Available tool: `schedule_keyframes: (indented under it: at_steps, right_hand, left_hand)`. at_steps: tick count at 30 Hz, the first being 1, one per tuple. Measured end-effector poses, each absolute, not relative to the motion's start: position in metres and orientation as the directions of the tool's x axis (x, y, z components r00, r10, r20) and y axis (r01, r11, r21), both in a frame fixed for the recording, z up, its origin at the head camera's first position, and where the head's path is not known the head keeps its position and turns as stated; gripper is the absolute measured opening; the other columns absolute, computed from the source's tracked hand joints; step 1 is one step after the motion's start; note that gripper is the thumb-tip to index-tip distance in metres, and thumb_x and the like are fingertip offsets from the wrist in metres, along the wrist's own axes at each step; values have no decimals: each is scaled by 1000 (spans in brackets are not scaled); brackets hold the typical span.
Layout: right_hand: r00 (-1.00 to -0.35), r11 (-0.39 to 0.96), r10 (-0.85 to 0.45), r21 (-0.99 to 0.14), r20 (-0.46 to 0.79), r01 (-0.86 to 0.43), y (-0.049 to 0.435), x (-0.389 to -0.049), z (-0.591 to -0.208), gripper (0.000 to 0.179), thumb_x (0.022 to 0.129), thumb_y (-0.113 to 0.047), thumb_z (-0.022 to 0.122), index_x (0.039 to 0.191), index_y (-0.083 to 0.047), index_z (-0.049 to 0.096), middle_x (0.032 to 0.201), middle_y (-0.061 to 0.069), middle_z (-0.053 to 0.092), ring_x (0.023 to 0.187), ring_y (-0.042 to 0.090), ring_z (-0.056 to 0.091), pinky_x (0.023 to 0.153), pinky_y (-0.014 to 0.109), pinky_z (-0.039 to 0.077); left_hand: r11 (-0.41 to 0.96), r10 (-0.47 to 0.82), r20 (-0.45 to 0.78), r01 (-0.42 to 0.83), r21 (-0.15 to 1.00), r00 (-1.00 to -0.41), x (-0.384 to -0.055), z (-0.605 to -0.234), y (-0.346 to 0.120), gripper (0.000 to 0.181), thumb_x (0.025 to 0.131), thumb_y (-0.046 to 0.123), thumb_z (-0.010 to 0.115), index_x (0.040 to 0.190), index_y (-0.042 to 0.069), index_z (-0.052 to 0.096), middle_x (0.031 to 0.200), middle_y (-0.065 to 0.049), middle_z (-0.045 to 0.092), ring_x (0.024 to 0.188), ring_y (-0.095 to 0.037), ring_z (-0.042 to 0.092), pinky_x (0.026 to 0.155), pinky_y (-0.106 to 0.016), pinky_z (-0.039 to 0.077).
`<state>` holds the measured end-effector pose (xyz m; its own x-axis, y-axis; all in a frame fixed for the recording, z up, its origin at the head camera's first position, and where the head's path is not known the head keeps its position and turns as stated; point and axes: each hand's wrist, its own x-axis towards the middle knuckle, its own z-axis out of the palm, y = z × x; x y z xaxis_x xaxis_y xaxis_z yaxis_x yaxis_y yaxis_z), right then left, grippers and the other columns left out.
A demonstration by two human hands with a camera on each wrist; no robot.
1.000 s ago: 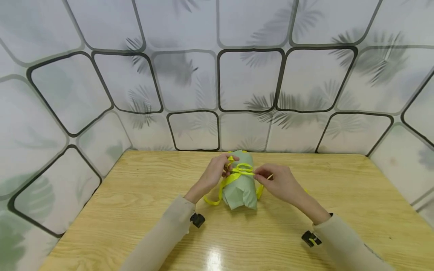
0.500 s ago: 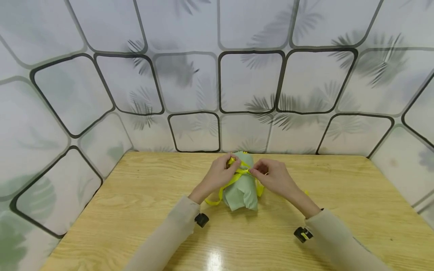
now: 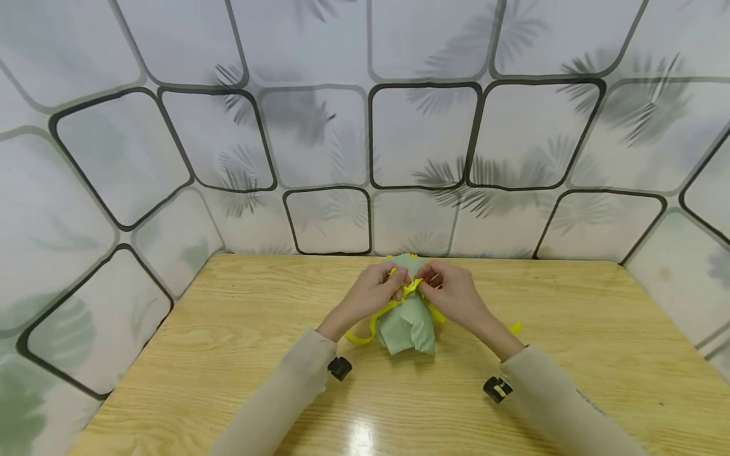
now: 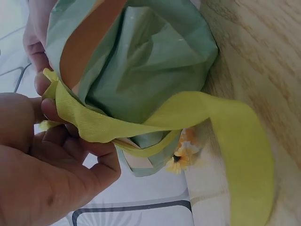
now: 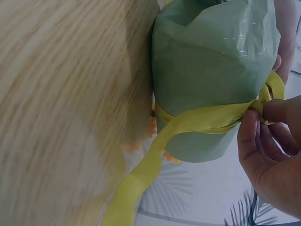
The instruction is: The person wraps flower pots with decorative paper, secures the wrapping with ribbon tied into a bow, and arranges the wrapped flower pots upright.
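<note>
A bundle wrapped in pale green paper (image 3: pixel 406 323) lies on the table, its folded near end toward me. Yellow ribbon (image 4: pixel 188 110) runs round its middle, with loose tails hanging to both sides. Over the top of the bundle, my left hand (image 3: pixel 373 291) pinches the ribbon between thumb and fingers. Just to the right, my right hand (image 3: pixel 453 296) pinches the ribbon at the knot, as the right wrist view also shows. The two hands nearly meet, and the fingers partly hide the knot. Yellow-orange flowers (image 4: pixel 178 160) peek out at the bundle's far end.
The wooden table (image 3: pixel 256 304) reaches back to a patterned curtain wall (image 3: pixel 319 145). A ribbon end (image 3: pixel 515 327) shows on the table beyond my right wrist. Small black cameras sit at both cuffs.
My right hand has moved left and slightly up, close to my left hand. The ribbon loops that stood out at the knot are now gathered between the fingers.
</note>
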<state>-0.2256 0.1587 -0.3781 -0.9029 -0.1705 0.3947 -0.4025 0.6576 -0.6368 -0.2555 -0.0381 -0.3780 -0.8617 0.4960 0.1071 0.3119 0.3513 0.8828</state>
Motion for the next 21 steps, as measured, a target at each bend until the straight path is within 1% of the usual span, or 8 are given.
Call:
schedule_keyframes:
  at_steps: [2, 4, 8, 11, 15, 19, 21]
  right_hand:
    - [-899, 653, -169, -637, 405, -410, 159, -226, -379, 7, 89, -2, 68, 93, -7, 71, 84, 7, 73, 73, 17, 71, 64, 29, 58]
    - [-898, 645, -159, -645, 411, -410, 160, -225, -381, 7, 88, -2, 68, 90, -8, 68, 83, 6, 73, 73, 17, 71, 65, 29, 58]
    - [-896, 629, -145, -659, 420, -411, 161, -225, -382, 8, 87, 0, 68, 90, -8, 67, 81, 6, 72, 73, 16, 70, 67, 27, 58]
    - [-896, 608, -145, -677, 419, -415, 161, -224, -383, 10, 88, 1, 68, 92, -8, 67, 82, 6, 72, 74, 15, 69, 67, 24, 58]
    - [-904, 567, -177, -710, 389, -417, 164, -220, -383, 10, 90, -1, 71, 96, -8, 69, 86, 5, 74, 78, 12, 69, 67, 21, 58]
    - [-920, 521, -216, -758, 328, -393, 167, -217, -379, 5, 93, -11, 73, 98, -8, 71, 88, 6, 74, 82, 13, 69, 69, 23, 59]
    - [-932, 511, -212, -779, 295, -363, 167, -217, -376, 10, 97, -18, 71, 100, -8, 72, 88, 7, 75, 80, 15, 70, 67, 25, 59]
  left_hand:
    - [368, 489, 79, 288, 884, -869, -256, -378, -37, 26, 108, 31, 53, 111, 10, 69, 67, 1, 64, 49, -9, 40, 48, -22, 32]
    - [385, 488, 56, 273, 882, -871, -257, -377, -37, 24, 105, 31, 58, 115, 12, 68, 65, 1, 65, 44, -8, 37, 46, -22, 29]
    - [407, 507, 52, 292, 866, -860, -259, -376, -37, 23, 102, 31, 63, 115, 13, 71, 64, 1, 68, 40, -7, 34, 44, -21, 28]
    - [412, 512, 65, 311, 856, -857, -259, -376, -38, 20, 104, 29, 62, 112, 13, 71, 65, 2, 68, 42, -7, 35, 45, -21, 30]
    - [395, 490, 71, 295, 870, -869, -257, -378, -38, 19, 106, 27, 56, 113, 13, 67, 68, 1, 68, 45, -7, 37, 46, -21, 30]
    - [379, 480, 81, 289, 879, -874, -257, -379, -38, 19, 107, 27, 53, 113, 13, 64, 70, 0, 67, 45, -7, 35, 45, -21, 30]
    - [368, 485, 89, 295, 882, -870, -257, -378, -39, 19, 108, 27, 53, 113, 13, 64, 70, 0, 67, 45, -7, 35, 45, -21, 29]
